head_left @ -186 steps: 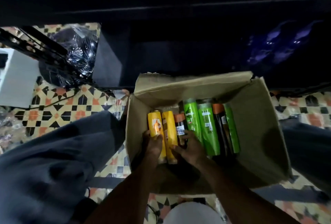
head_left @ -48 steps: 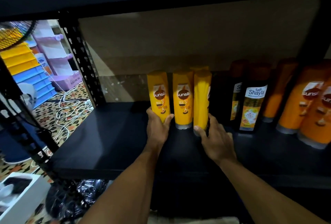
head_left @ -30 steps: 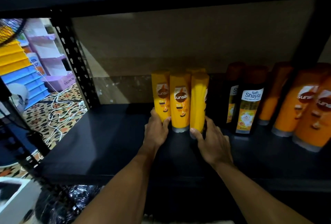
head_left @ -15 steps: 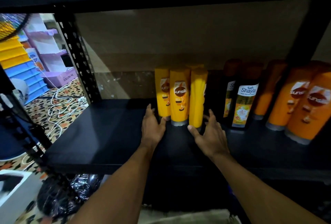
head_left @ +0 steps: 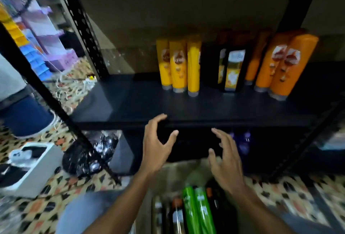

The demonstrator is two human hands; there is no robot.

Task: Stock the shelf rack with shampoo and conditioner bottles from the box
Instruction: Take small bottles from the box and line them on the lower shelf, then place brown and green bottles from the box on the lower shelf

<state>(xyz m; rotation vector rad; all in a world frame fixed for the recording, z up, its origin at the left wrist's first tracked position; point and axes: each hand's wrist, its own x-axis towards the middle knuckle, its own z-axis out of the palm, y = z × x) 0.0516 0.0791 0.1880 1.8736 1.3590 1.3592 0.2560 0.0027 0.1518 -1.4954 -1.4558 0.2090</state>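
Empty, fingers wide & loosely curved: L hand (head_left: pixel 155 151), R hand (head_left: pixel 225 162), above box (head_left: pixel 173 175) w/ green bottles (head_left: pixel 197 211). Upright on shelf (head_left: pixel 130 103), side by side: 3 yellow bottles (head_left: pixel 179 65).

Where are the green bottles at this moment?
In the head view, the green bottles are in the box at the bottom centre, just below the right hand, with dark bottles on both sides.
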